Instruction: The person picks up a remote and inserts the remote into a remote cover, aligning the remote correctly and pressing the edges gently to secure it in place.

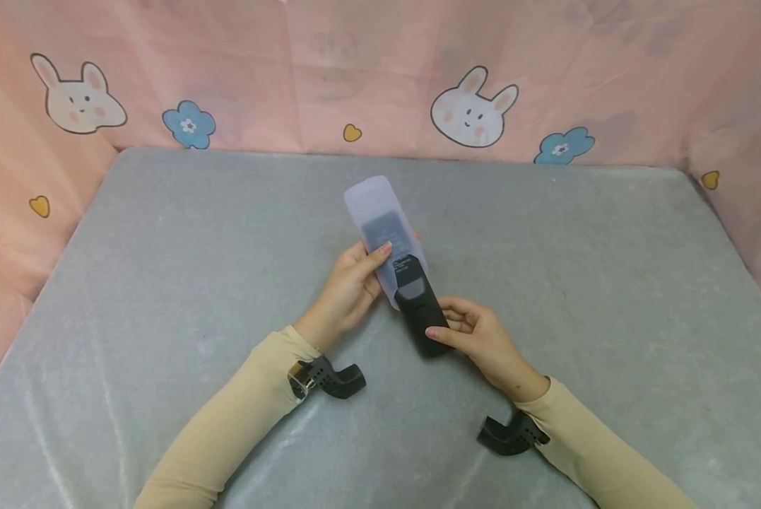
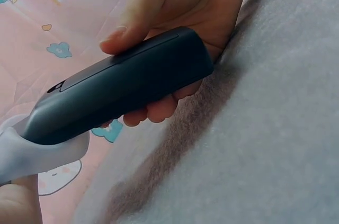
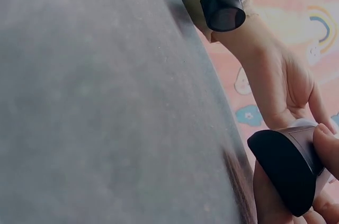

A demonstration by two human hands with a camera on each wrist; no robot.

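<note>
A black remote control (image 1: 420, 311) lies partway inside a translucent, pale lavender sleeve (image 1: 366, 194), its far part showing dimly through the material. My left hand (image 1: 348, 286) grips the sleeve, thumb across its upper face. Near the bare lower end, my right hand (image 1: 475, 336) pinches the remote control between thumb and fingers. From the left wrist view, the remote control (image 2: 122, 86) slants out of the sleeve's mouth (image 2: 47, 150), with the right thumb on its upper side. The right wrist view shows the rounded end of the remote control (image 3: 286, 173) close up.
A grey cloth-covered table (image 1: 577, 283) spreads beneath both hands. Behind it hangs a pink curtain (image 1: 367, 71) with rabbits, flowers and hearts. Black camera mounts sit on both wrists, one on the left wrist (image 1: 335, 378) and another on the right wrist (image 1: 514, 433).
</note>
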